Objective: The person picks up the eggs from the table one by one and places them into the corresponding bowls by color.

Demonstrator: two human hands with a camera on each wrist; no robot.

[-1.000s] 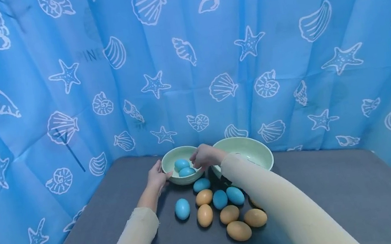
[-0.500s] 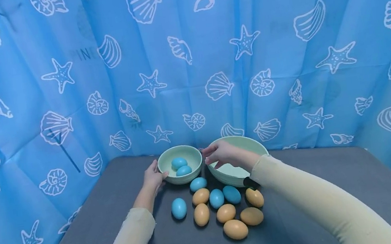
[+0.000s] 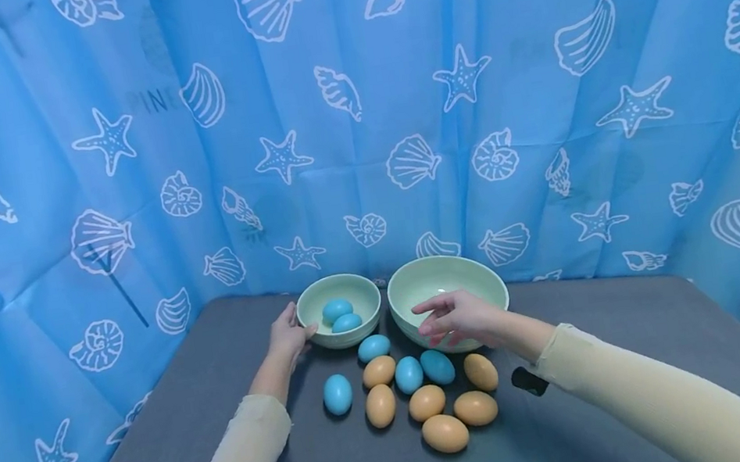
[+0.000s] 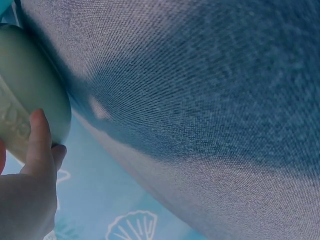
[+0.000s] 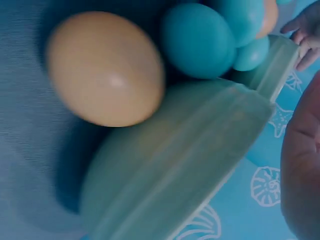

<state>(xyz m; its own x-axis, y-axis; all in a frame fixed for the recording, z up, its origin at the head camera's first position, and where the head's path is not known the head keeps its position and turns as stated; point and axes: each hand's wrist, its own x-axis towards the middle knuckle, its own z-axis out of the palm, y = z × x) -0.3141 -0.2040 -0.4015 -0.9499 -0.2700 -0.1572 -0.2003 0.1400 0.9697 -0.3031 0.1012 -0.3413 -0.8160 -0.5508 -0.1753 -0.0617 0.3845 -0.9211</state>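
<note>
In the head view, a small pale green bowl (image 3: 360,301) stands at the back with two blue eggs (image 3: 338,310) inside. My left hand (image 3: 286,333) holds it at its left side, thumb at the rim; the left wrist view shows fingers (image 4: 39,137) along its outer wall. A larger green bowl (image 3: 405,281) stands just to its right. My right hand (image 3: 460,318), fingers loosely extended and holding nothing, hovers over that bowl's front rim. Several more blue eggs (image 3: 338,395) and several brown eggs (image 3: 445,433) lie on the cloth in front of the bowls.
A grey cloth (image 3: 615,354) covers the table. Behind it hangs a blue curtain (image 3: 524,114) with white shell prints, close to the backs of both bowls. One brown egg (image 5: 107,70) lies right beside the large bowl's outer wall in the right wrist view.
My right hand has left the small bowl, moving right and toward me to the large bowl's front. The left hand keeps its place. The view has shifted slightly.
</note>
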